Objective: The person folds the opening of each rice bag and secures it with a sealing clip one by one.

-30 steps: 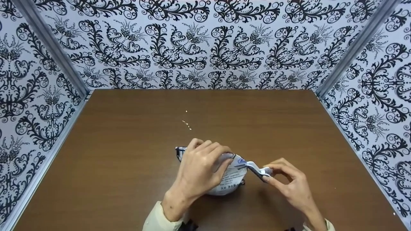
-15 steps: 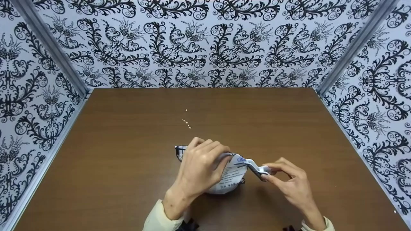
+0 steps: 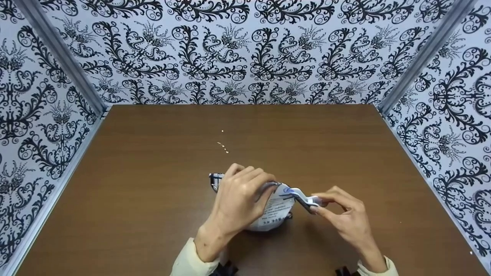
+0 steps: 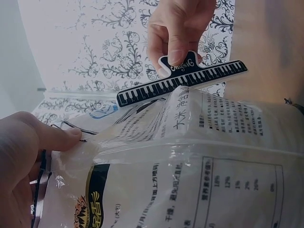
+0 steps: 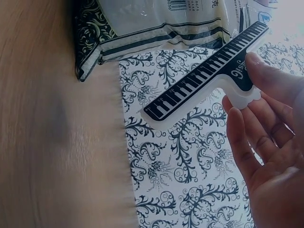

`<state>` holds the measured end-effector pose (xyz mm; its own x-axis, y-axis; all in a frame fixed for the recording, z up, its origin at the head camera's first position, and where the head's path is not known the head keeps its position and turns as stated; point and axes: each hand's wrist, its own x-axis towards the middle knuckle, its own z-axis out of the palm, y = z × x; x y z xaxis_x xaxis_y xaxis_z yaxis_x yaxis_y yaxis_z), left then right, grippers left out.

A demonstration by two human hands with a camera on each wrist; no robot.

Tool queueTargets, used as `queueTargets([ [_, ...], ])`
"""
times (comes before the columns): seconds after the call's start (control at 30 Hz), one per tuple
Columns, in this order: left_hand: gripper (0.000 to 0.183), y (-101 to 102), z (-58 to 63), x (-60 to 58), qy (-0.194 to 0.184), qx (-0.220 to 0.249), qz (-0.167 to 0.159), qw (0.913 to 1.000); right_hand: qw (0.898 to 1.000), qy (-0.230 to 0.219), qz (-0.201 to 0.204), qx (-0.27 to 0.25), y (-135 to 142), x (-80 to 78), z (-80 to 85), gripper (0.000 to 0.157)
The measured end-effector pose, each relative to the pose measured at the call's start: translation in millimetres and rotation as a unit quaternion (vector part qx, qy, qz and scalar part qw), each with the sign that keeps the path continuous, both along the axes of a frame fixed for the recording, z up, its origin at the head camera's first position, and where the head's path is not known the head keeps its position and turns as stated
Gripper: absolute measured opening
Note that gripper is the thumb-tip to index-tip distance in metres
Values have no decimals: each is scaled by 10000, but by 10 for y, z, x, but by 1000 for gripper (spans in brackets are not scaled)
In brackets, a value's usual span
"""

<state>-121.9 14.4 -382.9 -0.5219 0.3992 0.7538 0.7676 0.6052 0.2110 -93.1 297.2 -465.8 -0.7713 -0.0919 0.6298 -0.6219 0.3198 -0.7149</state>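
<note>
A see-through plastic bag (image 4: 228, 185) with dark print is at the near part of the bench (image 3: 145, 161). The left hand (image 3: 242, 201) holds the top of it, fingers bent over the edge and thumb on the near side, so that hand is closed on the plastic.

The right hand (image 3: 353, 227) pinches a long clip (image 5: 204, 72) by its handle, thumb on one side and fingers on the other. The clip is black and white — it looks like piano keys and has "Music" on it. One end is up by the bag's top edge; I can't tell if it bites the plastic.

A few tiny white bits (image 3: 223, 146) lie on the bench past the bag. Behind are walls (image 3: 230, 50) with black swirls on white, and grey posts (image 3: 424, 53) at the corners. Both sleeves (image 3: 191, 262) are cream.
</note>
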Motion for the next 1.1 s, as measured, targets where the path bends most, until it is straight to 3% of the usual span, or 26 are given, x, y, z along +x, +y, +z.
queueTargets([
  [1.1,7,16,-2,8,67,81,5,9999,9998,-80,110,-157,-47,1,33,41],
])
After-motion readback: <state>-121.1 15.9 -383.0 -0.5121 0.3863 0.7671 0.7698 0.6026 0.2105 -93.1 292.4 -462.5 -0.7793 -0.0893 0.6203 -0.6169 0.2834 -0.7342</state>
